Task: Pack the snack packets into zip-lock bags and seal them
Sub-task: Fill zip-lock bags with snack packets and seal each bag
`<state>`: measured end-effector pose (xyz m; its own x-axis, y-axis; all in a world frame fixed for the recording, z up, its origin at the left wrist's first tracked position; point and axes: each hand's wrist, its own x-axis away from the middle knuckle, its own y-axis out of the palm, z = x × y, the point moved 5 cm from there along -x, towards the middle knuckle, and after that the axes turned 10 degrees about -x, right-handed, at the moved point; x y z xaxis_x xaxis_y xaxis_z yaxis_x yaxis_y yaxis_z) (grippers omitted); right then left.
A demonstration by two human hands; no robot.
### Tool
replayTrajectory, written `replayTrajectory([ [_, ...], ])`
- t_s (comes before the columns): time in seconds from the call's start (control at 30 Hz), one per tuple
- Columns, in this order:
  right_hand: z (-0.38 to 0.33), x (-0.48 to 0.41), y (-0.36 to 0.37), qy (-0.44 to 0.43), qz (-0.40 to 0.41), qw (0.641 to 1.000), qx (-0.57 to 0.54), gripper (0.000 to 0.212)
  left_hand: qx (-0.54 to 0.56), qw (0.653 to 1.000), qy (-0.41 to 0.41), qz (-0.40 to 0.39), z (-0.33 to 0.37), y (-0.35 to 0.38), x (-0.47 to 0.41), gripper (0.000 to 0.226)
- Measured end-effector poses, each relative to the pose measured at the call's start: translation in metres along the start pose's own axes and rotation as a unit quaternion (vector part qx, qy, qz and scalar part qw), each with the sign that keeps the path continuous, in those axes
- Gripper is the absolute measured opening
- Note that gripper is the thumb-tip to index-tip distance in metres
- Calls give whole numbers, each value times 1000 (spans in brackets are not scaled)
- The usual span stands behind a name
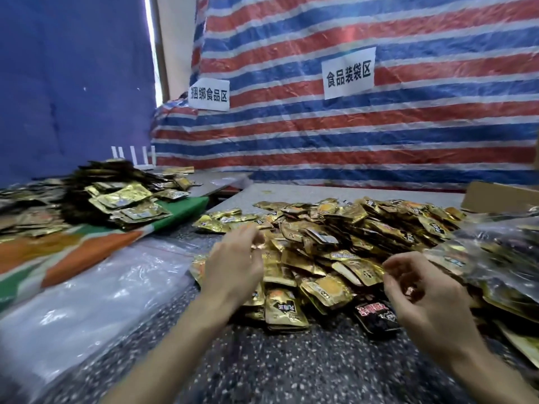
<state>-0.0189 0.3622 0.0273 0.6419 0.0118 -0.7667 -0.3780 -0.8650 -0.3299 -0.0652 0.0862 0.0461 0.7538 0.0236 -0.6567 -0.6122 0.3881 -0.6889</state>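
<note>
A big heap of gold snack packets [344, 243] covers the speckled table [291, 368] in front of me. One black packet [376, 314] lies at its near edge. My left hand [233, 266] hovers over the heap's left side, fingers loosely curled, nothing visibly held. My right hand [425, 298] hangs over the right side with curved fingers and an empty palm. Both hands are blurred. A stack of clear zip-lock bags [87, 293] lies flat to the left. A clear bag with packets inside [501, 258] lies at the right.
A second pile of gold packets [116, 196] sits on a green and orange cloth [96, 252] at the left. A cardboard box [501, 196] stands at the back right. A striped tarp [350, 135] with two paper signs closes off the back.
</note>
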Motion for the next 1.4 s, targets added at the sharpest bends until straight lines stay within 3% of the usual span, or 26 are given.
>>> replayTrajectory([
  [0.1,-5,2,3,-2,-3,1000,-23,32,-179,977,-104,-52,-71,-6,6,24],
  [0.2,-8,3,4,2,0,999,-41,32,-316,908,-200,-191,-131,-4,24,32],
  [0.27,-7,3,4,9,-3,999,-49,33,-312,897,-234,-211,-152,-7,34,22],
  [0.4,-7,4,4,20,-10,998,-54,34,-284,922,-235,-117,-160,-19,36,32],
  [0.47,-6,4,4,25,-6,998,-57,34,-232,933,-261,-90,-158,-27,34,25],
  [0.6,0,5,3,49,4,995,-83,32,-152,937,-303,-87,-154,-39,26,46],
  [0.77,1,4,1,67,4,993,-94,29,-151,951,-266,-48,-132,-48,10,38],
  [0.87,-1,3,0,80,1,992,-96,26,-143,970,-192,44,-96,-57,5,31],
  [0.93,-1,3,0,97,-2,989,-114,23,-48,989,-91,109,-58,-66,3,28],
  [1.0,1,2,1,132,-19,977,-167,20,93,986,-10,136,-13,-73,3,22],
  [1.07,-1,2,3,167,-47,955,-240,9,269,957,-1,107,26,-68,5,15],
  [1.1,-3,2,4,185,-62,943,-269,4,371,926,-11,71,46,-61,6,13],
  [1.2,2,4,9,231,-101,921,-298,41,616,785,-65,-37,93,-33,8,10],
  [1.27,7,4,13,260,-99,903,-326,75,701,700,-109,-82,111,-16,4,23],
  [1.3,10,3,13,274,-86,891,-352,86,721,676,-120,-97,116,-8,1,26],
  [1.4,16,-2,8,278,-51,851,-442,86,761,621,-136,-133,122,17,-1,14],
])
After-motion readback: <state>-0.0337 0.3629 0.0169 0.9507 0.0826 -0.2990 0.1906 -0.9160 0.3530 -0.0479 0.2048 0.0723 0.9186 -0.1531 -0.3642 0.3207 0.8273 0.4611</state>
